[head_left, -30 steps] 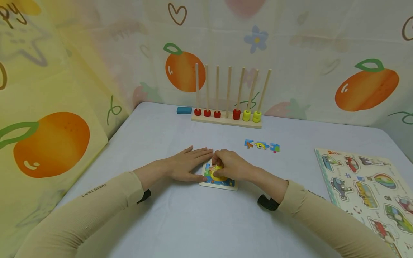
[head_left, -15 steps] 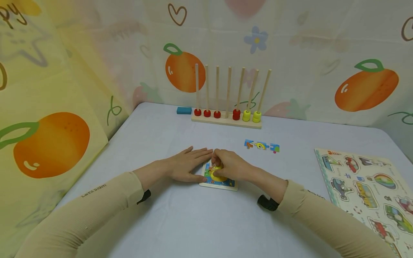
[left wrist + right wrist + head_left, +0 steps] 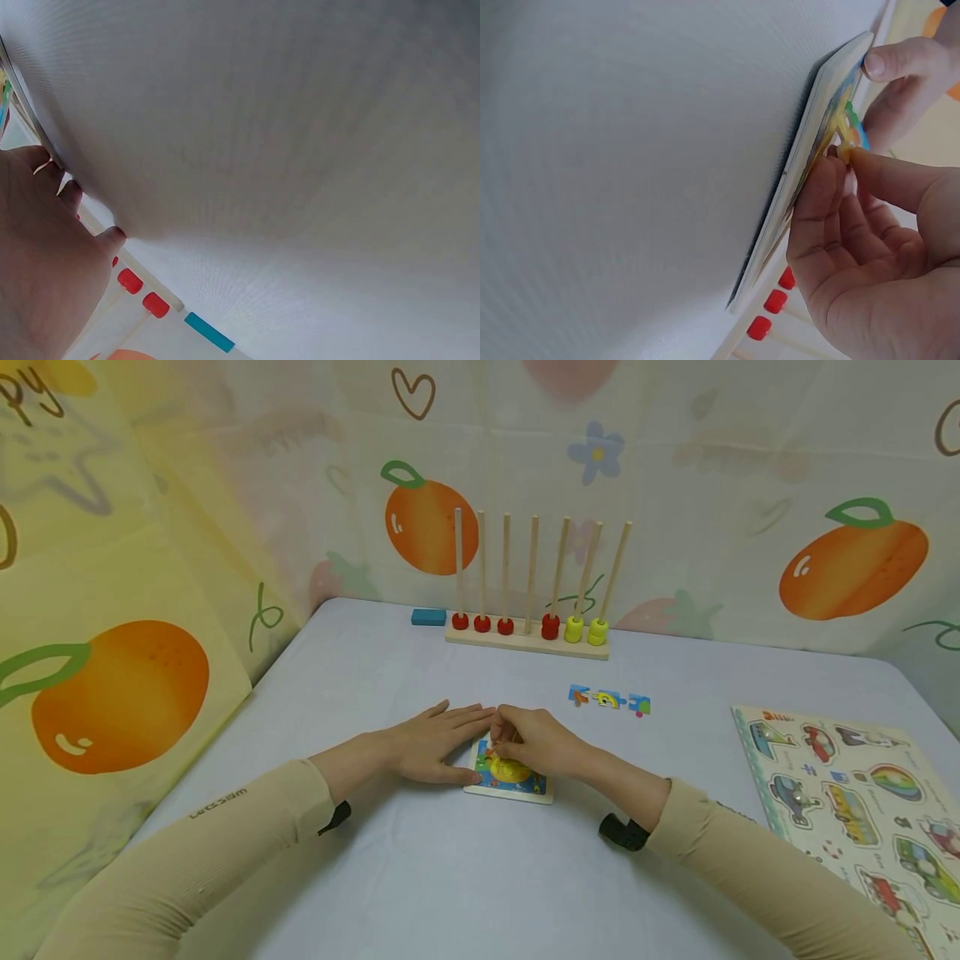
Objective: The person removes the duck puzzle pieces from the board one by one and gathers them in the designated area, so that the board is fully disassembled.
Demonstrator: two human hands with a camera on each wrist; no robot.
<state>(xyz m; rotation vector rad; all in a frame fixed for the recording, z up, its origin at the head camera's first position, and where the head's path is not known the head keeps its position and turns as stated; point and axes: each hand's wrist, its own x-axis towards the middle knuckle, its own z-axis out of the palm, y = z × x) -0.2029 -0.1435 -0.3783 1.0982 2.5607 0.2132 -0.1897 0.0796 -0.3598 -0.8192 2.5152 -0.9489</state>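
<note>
A small square jigsaw puzzle [image 3: 510,783] with a yellow figure on blue lies in its pale wooden tray [image 3: 739,296] at the middle of the table. My left hand [image 3: 435,743] rests with its fingers extended at the left of the tray, thumb on the puzzle's left edge. Over the puzzle's upper right part, my right hand [image 3: 542,742] has thumb and index finger pinched together. Between these fingertips, the right wrist view shows a small yellow puzzle piece [image 3: 845,152], partly raised at the puzzle's surface. The right hand covers the puzzle's upper right part in the head view.
Several loose jigsaw pieces [image 3: 607,698] lie in a row behind the right hand. At the back stand a pegged bead counter [image 3: 527,645] and a blue block [image 3: 428,617]. A large picture board [image 3: 817,793] lies at the right.
The right thumb and fingers have drawn up slightly from the puzzle, uncovering more of the yellow figure. The left hand has stayed in place.
</note>
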